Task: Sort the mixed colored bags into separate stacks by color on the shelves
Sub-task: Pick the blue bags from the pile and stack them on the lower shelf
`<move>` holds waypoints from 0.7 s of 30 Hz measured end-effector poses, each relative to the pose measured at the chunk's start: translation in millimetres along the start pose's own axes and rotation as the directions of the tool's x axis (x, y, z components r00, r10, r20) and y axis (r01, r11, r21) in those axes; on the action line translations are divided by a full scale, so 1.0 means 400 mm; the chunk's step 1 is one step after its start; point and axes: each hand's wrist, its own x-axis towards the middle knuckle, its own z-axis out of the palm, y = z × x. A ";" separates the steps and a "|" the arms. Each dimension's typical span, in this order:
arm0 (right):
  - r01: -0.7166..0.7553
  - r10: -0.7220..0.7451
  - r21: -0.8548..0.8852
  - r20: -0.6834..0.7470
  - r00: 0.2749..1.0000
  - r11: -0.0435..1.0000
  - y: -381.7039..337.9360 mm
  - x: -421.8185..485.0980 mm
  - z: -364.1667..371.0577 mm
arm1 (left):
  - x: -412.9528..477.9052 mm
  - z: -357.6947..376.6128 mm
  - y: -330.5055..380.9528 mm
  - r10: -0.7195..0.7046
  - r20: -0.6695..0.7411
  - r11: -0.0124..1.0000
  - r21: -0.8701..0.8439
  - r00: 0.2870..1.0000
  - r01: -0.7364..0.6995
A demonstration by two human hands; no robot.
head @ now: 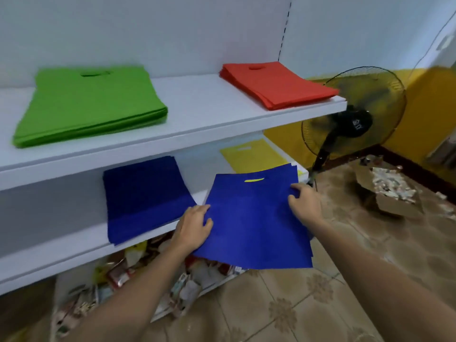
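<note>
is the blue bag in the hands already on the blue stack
Not yet. Left hand and right hand hold the blue bag spread flat, right of the blue stack.

Both hands were on a blue bag [251, 218]: left hand [195, 225] gripping its left edge, right hand [303, 201] pinching the right one, with the bag sticking out past the front of the lower shelf [74, 253]. The blue stack [145, 196] sat just left of it, yellow bags [249, 156] behind. On the upper shelf [197, 102], green stack [91, 102] left, red stack [276, 83] right, well apart. A black fan [355, 114] stood past the shelf's end.
</note>
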 end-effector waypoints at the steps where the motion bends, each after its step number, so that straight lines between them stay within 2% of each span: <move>1: 0.039 -0.039 0.002 0.034 0.999 0.999 -0.018 0.026 0.025 | 0.001 -0.010 -0.026 -0.037 -0.017 0.999 0.012 0.999 0.037; 7: 0.263 -0.269 0.057 0.230 0.935 0.963 -0.164 0.142 0.203 | -0.025 -0.044 -0.164 -0.265 -0.154 0.962 0.029 0.952 0.272; 12: 0.376 -0.408 0.165 0.248 0.879 0.912 -0.296 0.173 0.360 | -0.060 -0.067 -0.273 -0.426 -0.264 0.897 0.005 0.866 0.443; 17: 0.486 -0.523 0.201 0.226 0.821 0.850 -0.389 0.191 0.479 | -0.058 -0.101 -0.371 -0.501 -0.319 0.855 -0.041 0.805 0.516; 21: 0.463 -0.512 0.228 0.258 0.820 0.856 -0.438 0.215 0.555 | -0.022 -0.111 -0.442 -0.511 -0.326 0.849 -0.048 0.795 0.526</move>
